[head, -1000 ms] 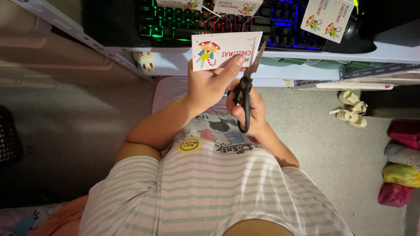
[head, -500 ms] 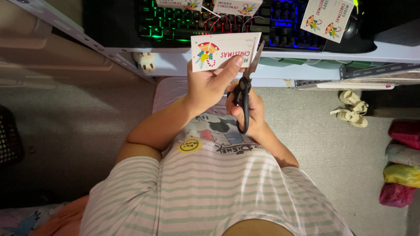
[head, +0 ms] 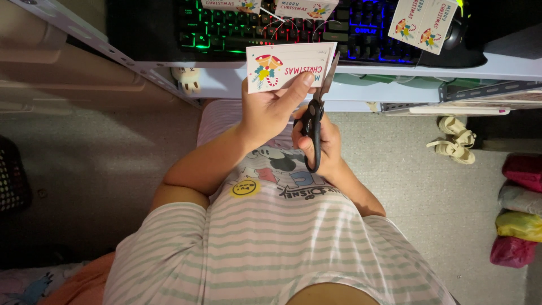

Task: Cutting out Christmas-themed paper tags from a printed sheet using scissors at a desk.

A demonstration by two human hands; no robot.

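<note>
View from above of a pale desk with a metal-framed edge. On it lies a black keyboard lit green at the left and blue at the right; several printed paper cards rest on and beside its keys. A black mouse sits at the keyboard's right end. Below, the grey floor carries a pair of cream sandals and coloured bundles along the right edge.

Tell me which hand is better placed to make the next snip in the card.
Right, most likely. The right hand grips the black scissors, whose blades meet the card's right edge. The left hand only holds the card.
</note>
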